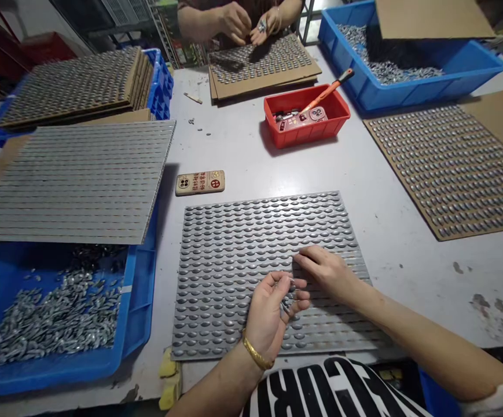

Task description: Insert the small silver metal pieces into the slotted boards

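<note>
In front of me lies a grey ribbed board (pixel 216 278) set with rows of small oval metal pieces; its lower right part shows bare ribs. My left hand (pixel 268 310), with a gold bracelet at the wrist, hovers over the board's middle. Its curled fingers hold several small metal pieces (pixel 286 301) in the palm, thumb against a fingertip. My right hand (pixel 325 271) is palm down just beyond it, fingers bent together at the end of a row. Whatever its fingertips might hold is hidden.
Left stands a blue bin (pixel 136 313) of loose metal pieces, partly under another grey board (pixel 73 179). A phone-like case (pixel 199 182), a red tray (pixel 305 138) and a filled cardboard sheet (pixel 451 168) lie around. Across the table, a person's hands (pixel 236 23) work over another sheet.
</note>
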`<state>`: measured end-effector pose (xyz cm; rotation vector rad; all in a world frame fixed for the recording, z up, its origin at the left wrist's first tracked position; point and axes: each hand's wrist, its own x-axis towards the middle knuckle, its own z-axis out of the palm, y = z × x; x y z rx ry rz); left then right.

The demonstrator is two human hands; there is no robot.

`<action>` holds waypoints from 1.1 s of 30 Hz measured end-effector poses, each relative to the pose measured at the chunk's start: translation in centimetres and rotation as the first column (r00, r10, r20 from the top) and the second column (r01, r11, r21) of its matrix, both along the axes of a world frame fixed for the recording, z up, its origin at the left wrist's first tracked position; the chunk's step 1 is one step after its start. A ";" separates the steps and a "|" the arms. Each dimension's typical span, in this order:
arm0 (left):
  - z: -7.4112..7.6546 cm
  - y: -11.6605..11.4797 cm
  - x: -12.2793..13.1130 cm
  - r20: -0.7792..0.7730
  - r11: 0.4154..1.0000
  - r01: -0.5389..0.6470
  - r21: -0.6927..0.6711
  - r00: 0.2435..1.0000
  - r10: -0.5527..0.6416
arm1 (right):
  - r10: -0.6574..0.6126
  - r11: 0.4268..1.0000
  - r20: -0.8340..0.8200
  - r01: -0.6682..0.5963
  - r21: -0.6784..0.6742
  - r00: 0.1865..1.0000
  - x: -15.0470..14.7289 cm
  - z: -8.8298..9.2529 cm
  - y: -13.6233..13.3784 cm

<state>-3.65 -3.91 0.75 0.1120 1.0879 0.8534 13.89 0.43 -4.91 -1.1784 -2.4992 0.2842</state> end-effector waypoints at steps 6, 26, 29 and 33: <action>-0.7 0.0 0.2 -0.048 0.998 -0.033 0.060 0.998 0.036 | -0.062 0.977 -0.263 0.005 -0.212 0.963 0.5 1.2 0.0; 0.6 0.7 1.7 0.040 0.996 0.027 -0.088 0.999 -0.023 | -0.054 0.997 -0.251 0.039 -0.064 0.966 3.4 -0.2 -0.4; 0.3 0.4 1.9 0.050 0.991 0.058 -0.120 0.997 -0.053 | -0.015 1.000 -0.114 0.016 0.005 0.993 3.1 -0.4 0.0; -0.1 0.4 2.1 0.078 0.993 0.019 -0.120 0.997 -0.010 | 0.003 0.999 0.002 -0.003 0.052 1.000 2.8 0.1 0.1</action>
